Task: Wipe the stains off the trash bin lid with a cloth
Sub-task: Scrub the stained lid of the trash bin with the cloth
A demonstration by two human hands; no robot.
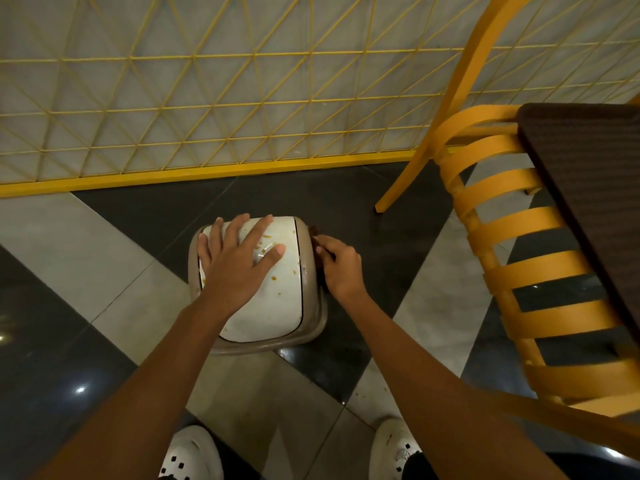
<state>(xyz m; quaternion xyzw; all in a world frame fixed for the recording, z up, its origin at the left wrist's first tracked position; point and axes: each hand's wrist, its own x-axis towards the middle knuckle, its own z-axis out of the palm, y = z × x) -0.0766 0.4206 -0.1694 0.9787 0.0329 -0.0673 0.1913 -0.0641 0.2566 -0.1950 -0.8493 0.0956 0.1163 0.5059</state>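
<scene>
A small trash bin stands on the floor, with a white swing lid [277,299] set in a beige rim [313,306]. Orange-brown stains speckle the lid, mostly near its far right part. My left hand [235,258] lies flat on the lid with fingers spread. My right hand [337,265] is at the bin's right edge, fingers closed on a dark brown cloth [314,231]. Most of the cloth is hidden behind the hand and the rim.
A yellow slatted chair [512,237] stands to the right, with a dark brown tabletop [588,174] above it. A yellow wire-mesh partition [207,116] runs behind the bin. The floor has grey and black tiles. My white shoes [194,455] show at the bottom.
</scene>
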